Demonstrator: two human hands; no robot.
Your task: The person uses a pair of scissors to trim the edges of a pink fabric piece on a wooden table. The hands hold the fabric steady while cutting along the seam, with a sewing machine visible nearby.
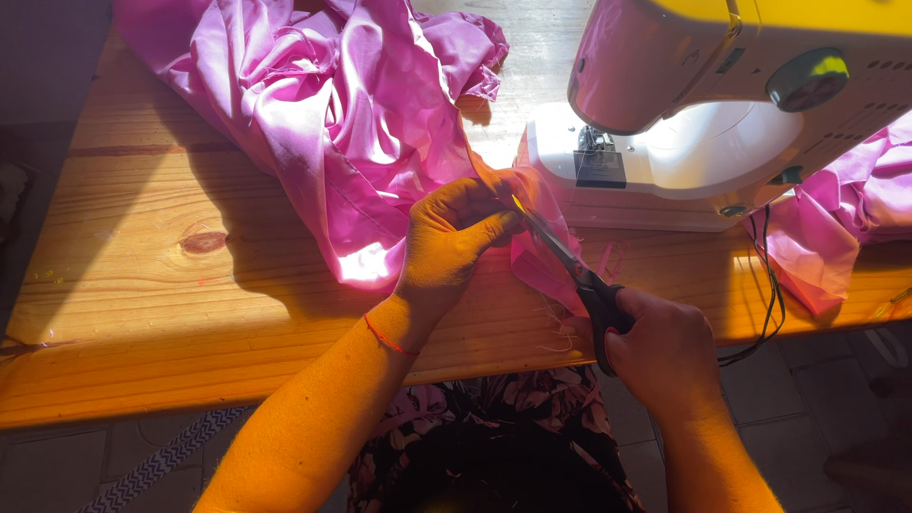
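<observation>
A heap of shiny pink fabric [332,104] lies on the wooden table [142,285] and spills toward its front edge. My left hand [454,237] pinches a fold of that cloth near the table's front. My right hand [665,351] grips black-handled scissors [579,280], whose blades point up and left into the pinched fabric beside my left fingers. A thin red thread circles my left wrist.
A white sewing machine [722,104] stands at the back right, with more pink cloth [845,218] to its right. A black cable [771,285] hangs over the table's front edge. Loose threads and scraps lie near the scissors. Tiled floor shows below.
</observation>
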